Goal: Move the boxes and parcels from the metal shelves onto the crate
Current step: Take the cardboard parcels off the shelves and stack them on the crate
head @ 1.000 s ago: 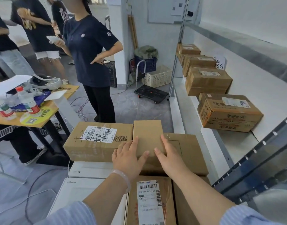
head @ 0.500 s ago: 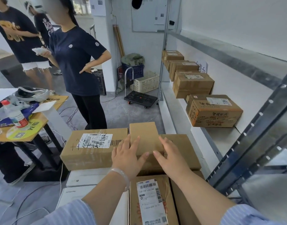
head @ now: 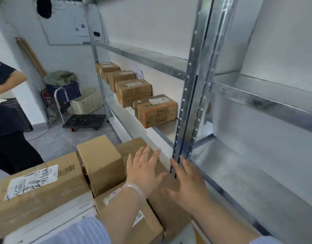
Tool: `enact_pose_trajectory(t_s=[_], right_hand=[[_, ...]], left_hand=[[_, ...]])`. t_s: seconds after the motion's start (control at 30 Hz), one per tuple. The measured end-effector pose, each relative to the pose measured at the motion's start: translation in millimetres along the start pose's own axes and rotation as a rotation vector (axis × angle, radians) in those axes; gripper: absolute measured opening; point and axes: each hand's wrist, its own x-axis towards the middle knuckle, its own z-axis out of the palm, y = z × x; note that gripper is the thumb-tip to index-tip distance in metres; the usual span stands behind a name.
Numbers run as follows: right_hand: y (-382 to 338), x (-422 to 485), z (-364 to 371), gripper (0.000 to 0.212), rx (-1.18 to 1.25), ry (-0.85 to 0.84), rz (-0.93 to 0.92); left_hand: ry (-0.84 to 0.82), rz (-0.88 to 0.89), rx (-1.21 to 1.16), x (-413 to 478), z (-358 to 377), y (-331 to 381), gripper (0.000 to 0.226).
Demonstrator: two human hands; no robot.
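Note:
Several brown cardboard boxes stand in a row on the metal shelf (head: 166, 128); the nearest shelf box (head: 156, 110) has a white label on top. Below me lies a stack of parcels: a small plain box (head: 100, 162), a long box with a white label (head: 37, 189) at the left, and a flat brown box (head: 134, 147) behind my hands. The crate under them is hidden. My left hand (head: 144, 171) hovers open with spread fingers over the flat box. My right hand (head: 188, 184) is open too, beside the shelf's upright post (head: 192, 95). Neither holds anything.
A person in dark clothes (head: 5, 110) stands at the left. At the back are a black folding trolley (head: 83, 119), a cream plastic crate (head: 86, 101) and a dark blue basket (head: 67, 88). The shelf bay at the right (head: 248, 173) holds nothing.
The view has swung right toward the shelves. Both hands have lifted off the small plain box and moved right, fingers still spread. The table at the left is out of view.

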Motion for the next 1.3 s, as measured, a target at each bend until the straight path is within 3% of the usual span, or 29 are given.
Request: enact_pose_trajectory(t_s=[0.13, 0.3, 0.8, 1.03, 1.3], right_hand=[[36.4, -46.2, -29.4, 0.086, 0.002, 0.068, 0.121], [71.9, -127.4, -70.3, 0.097, -0.060, 0.108, 0.244], [176.2, -480.3, -159.0, 0.094, -0.210, 0.252, 0.757], [195.2, -536.3, -176.7, 0.088, -0.170, 0.302, 0.885], [232.5, -529.1, -177.7, 0.077, -0.084, 0.354, 0.964]], left_hand=[[-0.059, 0.156, -0.008, -7.2, 4.4, 62.0, 0.085], [-0.061, 0.323, -0.093, -38.7, 0.8, 148.9, 0.085], [-0.245, 0.760, -0.241, -260.3, 11.4, 416.0, 0.080], [-0.312, 0.800, -0.265, -289.2, 10.8, 461.8, 0.079], [-0.363, 0.844, -0.280, -266.0, 41.4, 495.5, 0.075]])
